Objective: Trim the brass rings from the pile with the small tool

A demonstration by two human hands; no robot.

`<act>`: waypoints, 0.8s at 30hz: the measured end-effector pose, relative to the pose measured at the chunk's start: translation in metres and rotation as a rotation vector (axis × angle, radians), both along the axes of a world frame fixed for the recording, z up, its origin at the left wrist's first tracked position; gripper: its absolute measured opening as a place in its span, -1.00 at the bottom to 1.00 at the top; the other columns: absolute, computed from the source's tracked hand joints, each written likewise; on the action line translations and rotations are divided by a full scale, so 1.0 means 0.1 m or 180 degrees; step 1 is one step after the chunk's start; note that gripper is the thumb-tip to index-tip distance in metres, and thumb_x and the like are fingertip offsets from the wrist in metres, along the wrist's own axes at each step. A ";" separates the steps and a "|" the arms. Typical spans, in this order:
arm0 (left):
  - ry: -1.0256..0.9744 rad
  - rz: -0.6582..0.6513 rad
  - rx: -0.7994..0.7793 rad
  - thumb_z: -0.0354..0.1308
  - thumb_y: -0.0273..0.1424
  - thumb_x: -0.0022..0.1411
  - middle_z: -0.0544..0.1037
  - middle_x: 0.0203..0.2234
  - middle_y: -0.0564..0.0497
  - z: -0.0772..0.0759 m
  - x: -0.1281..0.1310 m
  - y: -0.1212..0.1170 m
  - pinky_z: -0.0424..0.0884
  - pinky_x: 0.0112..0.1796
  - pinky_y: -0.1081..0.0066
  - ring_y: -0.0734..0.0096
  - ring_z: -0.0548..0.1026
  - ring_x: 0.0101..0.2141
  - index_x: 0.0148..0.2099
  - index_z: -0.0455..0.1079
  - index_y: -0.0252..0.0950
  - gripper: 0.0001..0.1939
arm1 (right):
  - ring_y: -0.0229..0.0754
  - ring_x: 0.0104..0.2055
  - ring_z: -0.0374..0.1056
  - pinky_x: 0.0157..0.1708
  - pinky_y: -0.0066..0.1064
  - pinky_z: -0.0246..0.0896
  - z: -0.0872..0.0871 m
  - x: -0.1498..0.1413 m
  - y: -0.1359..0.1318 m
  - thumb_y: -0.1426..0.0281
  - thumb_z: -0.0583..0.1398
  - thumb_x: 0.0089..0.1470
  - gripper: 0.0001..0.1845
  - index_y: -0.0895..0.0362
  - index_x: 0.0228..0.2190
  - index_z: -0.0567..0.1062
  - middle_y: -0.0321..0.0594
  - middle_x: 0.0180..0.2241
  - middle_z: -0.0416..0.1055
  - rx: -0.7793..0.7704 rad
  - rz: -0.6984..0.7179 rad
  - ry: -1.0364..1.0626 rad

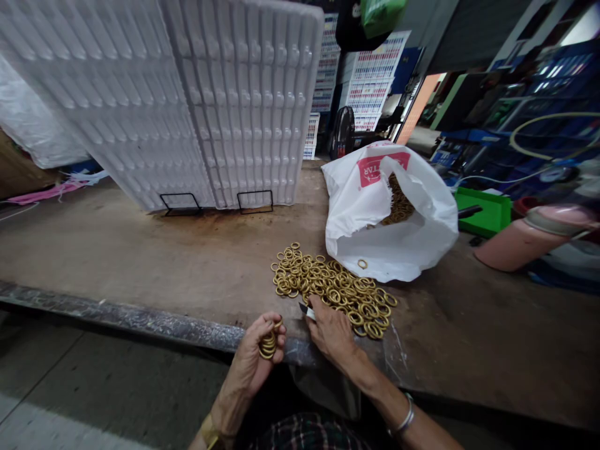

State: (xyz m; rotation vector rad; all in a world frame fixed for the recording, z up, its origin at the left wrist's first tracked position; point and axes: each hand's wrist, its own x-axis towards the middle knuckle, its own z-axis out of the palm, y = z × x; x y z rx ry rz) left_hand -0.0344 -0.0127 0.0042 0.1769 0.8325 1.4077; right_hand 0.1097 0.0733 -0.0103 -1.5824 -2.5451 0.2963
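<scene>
Several brass-coloured rings are gathered in my left hand, its fingers curled around them just off the table's front edge. My right hand is closed on a small knife with a dark blade tip and a pale handle. That hand rests at the near side of a heap of brass rings on the brown table. Behind the heap lies a torn white sack with red print, and more rings show through its opening. A single ring lies on the sack's lower edge.
Tall clear ribbed plastic trays stand upright at the back left, in black wire stands. To the right are a green tray and a pink bottle. White crates are stacked behind the table.
</scene>
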 end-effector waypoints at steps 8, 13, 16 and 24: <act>0.0102 0.0064 0.0016 0.29 -0.31 -0.05 0.42 -0.48 0.00 0.00 0.01 0.01 0.15 -0.66 0.61 0.52 0.38 -0.51 -0.44 0.29 -0.37 -0.73 | -0.18 -0.45 0.37 -0.50 -0.43 -0.10 -0.11 0.05 0.04 0.41 0.06 0.07 -0.76 0.14 -0.17 0.24 -0.23 -0.48 0.43 0.0179 0.0029 0.0094; 0.0165 0.0168 0.0002 0.32 -0.29 -0.10 0.32 -0.61 0.12 -0.01 0.04 0.03 0.05 -0.70 0.63 0.65 0.24 -0.66 -0.49 0.17 -0.33 -0.64 | -0.19 -0.48 0.36 -0.51 -0.45 -0.14 -0.08 0.08 0.04 0.46 0.07 0.02 -0.82 0.12 -0.26 0.27 -0.26 -0.50 0.43 0.0139 0.0010 0.0377; 0.0287 0.0108 -0.0022 0.35 -0.31 -0.15 0.27 -0.65 0.16 -0.01 0.05 0.04 0.02 -0.71 0.64 0.68 0.19 -0.68 -0.53 0.09 -0.31 -0.57 | -0.20 -0.49 0.36 -0.51 -0.45 -0.13 -0.06 0.10 0.04 0.51 0.07 -0.01 -0.83 0.12 -0.29 0.30 -0.27 -0.52 0.42 0.0053 -0.0030 0.0491; 0.0440 -0.0071 -0.0007 0.30 -0.31 -0.09 0.26 -0.65 0.18 -0.02 0.05 0.06 -0.01 -0.70 0.64 0.70 0.17 -0.69 -0.48 0.04 -0.27 -0.58 | -0.20 -0.46 0.34 -0.45 -0.46 0.01 -0.05 0.09 0.00 0.40 0.01 0.07 -0.89 0.09 -0.36 0.32 -0.28 -0.52 0.39 -0.0171 0.0076 0.1174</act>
